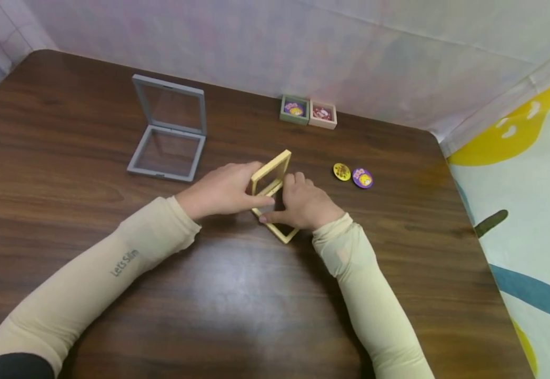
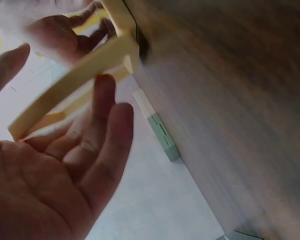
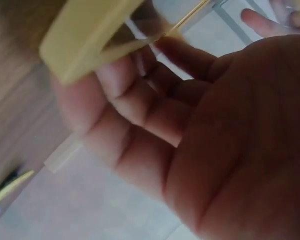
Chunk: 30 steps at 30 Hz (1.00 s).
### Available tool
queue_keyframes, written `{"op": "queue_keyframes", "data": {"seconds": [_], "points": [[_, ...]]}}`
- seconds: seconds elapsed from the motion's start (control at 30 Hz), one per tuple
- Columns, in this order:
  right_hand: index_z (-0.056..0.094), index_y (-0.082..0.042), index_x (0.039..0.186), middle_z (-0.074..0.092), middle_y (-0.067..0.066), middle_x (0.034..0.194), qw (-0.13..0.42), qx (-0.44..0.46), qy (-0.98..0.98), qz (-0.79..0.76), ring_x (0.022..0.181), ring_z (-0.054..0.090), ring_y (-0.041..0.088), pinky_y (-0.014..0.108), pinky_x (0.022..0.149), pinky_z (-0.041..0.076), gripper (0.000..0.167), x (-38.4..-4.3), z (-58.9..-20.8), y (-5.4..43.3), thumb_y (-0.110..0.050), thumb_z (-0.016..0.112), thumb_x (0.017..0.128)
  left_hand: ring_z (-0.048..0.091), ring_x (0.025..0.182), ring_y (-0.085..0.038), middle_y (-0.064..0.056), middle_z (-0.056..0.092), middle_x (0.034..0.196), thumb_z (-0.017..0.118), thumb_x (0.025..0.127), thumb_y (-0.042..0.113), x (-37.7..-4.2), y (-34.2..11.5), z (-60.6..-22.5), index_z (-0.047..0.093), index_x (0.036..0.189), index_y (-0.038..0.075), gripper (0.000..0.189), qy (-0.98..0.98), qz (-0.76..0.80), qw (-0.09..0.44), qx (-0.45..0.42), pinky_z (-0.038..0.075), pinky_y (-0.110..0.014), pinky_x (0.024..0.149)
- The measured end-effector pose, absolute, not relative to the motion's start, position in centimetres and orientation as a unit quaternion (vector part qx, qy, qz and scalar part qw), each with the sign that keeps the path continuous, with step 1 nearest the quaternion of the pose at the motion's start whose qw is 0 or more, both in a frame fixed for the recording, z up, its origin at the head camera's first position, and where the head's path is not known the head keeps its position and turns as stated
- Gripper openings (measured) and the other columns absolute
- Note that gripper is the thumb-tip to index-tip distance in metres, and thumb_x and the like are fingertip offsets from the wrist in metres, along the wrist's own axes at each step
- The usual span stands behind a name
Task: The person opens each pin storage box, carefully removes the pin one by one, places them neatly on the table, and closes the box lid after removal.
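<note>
L hand (image 1: pixel 222 190) & R hand (image 1: pixel 307 202) in grip on yellow frame (image 1: pixel 271 166), sleeve lettering (image 1: pixel 125 262) head cam only

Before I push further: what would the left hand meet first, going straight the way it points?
The left hand would meet the yellow frame, which it touches; beyond that, probably the right hand, though depth is unclear.

Soft light across the head view, and there's a pale glare blooming on the dark tabletop (image 1: pixel 237 295); the left wrist view washes out white at upper left, the right runs dim, its yellow frame (image 3: pixel 85 40) blurred
</note>
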State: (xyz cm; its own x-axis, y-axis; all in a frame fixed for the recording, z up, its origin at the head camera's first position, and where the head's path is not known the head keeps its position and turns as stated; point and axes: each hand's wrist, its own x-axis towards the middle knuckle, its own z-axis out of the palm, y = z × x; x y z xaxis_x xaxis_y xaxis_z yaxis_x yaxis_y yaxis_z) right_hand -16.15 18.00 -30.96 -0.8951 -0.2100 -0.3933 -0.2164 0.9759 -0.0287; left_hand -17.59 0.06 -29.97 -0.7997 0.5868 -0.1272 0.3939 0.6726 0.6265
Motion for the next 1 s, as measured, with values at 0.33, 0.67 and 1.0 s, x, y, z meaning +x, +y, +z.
{"op": "queue_keyframes", "data": {"seconds": [0.33, 0.67, 1.0], "points": [[0.034, 0.008, 0.139, 0.055, 0.024, 0.127, 0.232, -0.120, 0.965, 0.032, 0.112, 0.060, 0.034, 0.044, 0.094, 0.050, 0.107, -15.3, -30.0, 17.7, -0.066, 0.070, 0.070, 0.045, 0.124, -0.033, -0.018, 0.048, 0.136, 0.066, 0.085, 0.043, -17.8, -0.1, -29.8, 0.020, 0.148, 0.003, 0.087, 0.922, 0.327, 0.018, 0.208, 0.040, -0.046, 0.103], [0.061, -0.005, 0.087, 0.066, 0.013, 0.093, 0.158, -0.116, 0.979, 0.058, 0.080, 0.067, 0.029, 0.044, 0.069, 0.055, 0.068, -15.4, -31.1, 16.6, -0.071, 0.061, 0.074, 0.063, 0.092, -0.019, 0.000, 0.068, 0.104, 0.066, 0.087, 0.030, -16.8, 0.2, -29.4, 0.070, 0.102, 0.018, 0.019, 0.925, 0.178, -0.005, 0.336, 0.054, -0.038, 0.074], [0.058, 0.000, 0.103, 0.067, 0.019, 0.101, 0.132, -0.119, 0.983, 0.043, 0.088, 0.068, 0.034, 0.047, 0.073, 0.056, 0.079, -15.4, -31.5, 16.5, -0.072, 0.062, 0.072, 0.064, 0.076, -0.015, 0.001, 0.067, 0.089, 0.073, 0.082, 0.029, -16.3, 0.6, -31.6, 0.071, 0.090, 0.018, 0.014, 0.888, 0.081, 0.020, 0.452, 0.055, -0.039, 0.064]]}}
